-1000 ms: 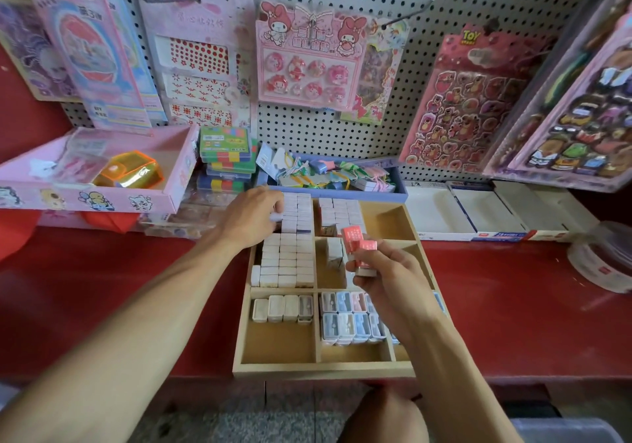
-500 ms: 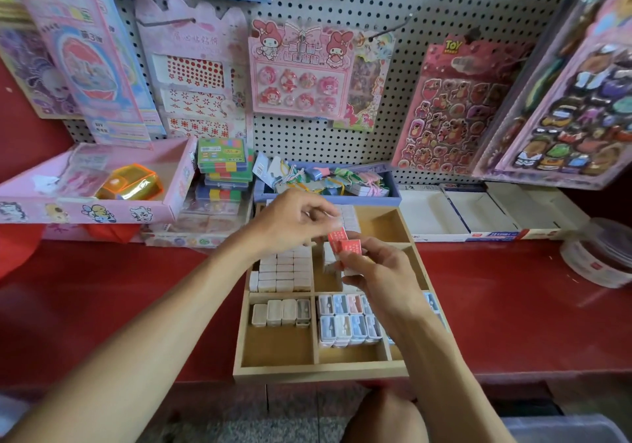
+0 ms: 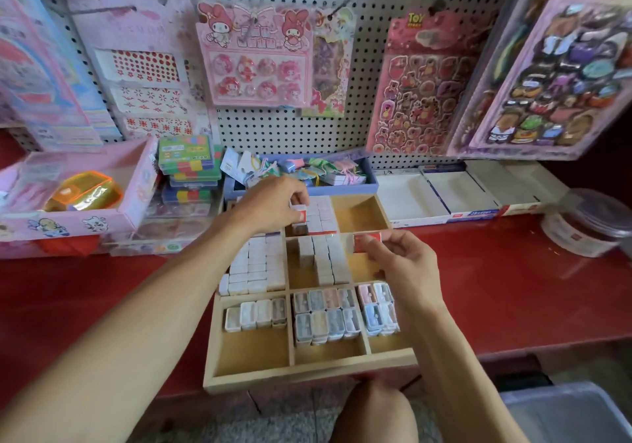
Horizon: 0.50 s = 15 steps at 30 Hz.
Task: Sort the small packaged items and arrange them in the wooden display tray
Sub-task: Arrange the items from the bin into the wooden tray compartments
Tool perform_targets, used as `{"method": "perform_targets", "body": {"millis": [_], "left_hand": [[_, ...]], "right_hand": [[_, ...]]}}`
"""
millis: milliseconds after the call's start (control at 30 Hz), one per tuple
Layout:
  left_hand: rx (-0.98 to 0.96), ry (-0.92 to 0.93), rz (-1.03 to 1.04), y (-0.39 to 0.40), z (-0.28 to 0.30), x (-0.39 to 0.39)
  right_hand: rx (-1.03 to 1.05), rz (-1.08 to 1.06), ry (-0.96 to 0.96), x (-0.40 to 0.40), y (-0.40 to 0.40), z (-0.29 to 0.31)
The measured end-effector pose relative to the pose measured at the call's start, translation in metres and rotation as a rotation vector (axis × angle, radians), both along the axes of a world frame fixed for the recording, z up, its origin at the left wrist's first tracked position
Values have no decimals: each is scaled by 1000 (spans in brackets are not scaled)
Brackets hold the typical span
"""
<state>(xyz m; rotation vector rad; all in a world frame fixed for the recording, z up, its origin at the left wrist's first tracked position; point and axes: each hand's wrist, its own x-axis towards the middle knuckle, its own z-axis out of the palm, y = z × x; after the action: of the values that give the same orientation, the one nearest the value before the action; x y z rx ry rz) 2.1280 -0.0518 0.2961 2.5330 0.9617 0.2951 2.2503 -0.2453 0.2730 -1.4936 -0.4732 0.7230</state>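
A: In the head view, what is being held?

B: A small red-faced packet (image 3: 301, 216) is pinched by the left hand (image 3: 273, 205) at the back middle compartment of the wooden display tray (image 3: 307, 372), touching the white packets already stacked there. A second red-faced packet (image 3: 366, 241) is gripped by the curled fingers of the right hand (image 3: 403, 264), just above the divider on the right side of the tray's middle row.

A: What has changed?

B: A second ago the left hand was laid on the white packets (image 3: 256, 264) in the tray's left column, and both red packets were held together in the right hand. One has since been passed across to the left hand, and the two hands have been drawn apart.

A: And for the task?

B: The pair appears to have been split so each can be placed separately. The left one is judged nearly seated; the right one is not yet set down. The sharpeners (image 3: 325, 319) in the tray's front row are untouched.
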Motion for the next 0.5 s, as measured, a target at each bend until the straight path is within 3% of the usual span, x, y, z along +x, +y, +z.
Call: {"method": "perform_targets", "body": {"millis": [500], "left_hand": [[54,192,-115,20,-20,20]], "right_hand": [[52,21,164,14,-3,-18]]}}
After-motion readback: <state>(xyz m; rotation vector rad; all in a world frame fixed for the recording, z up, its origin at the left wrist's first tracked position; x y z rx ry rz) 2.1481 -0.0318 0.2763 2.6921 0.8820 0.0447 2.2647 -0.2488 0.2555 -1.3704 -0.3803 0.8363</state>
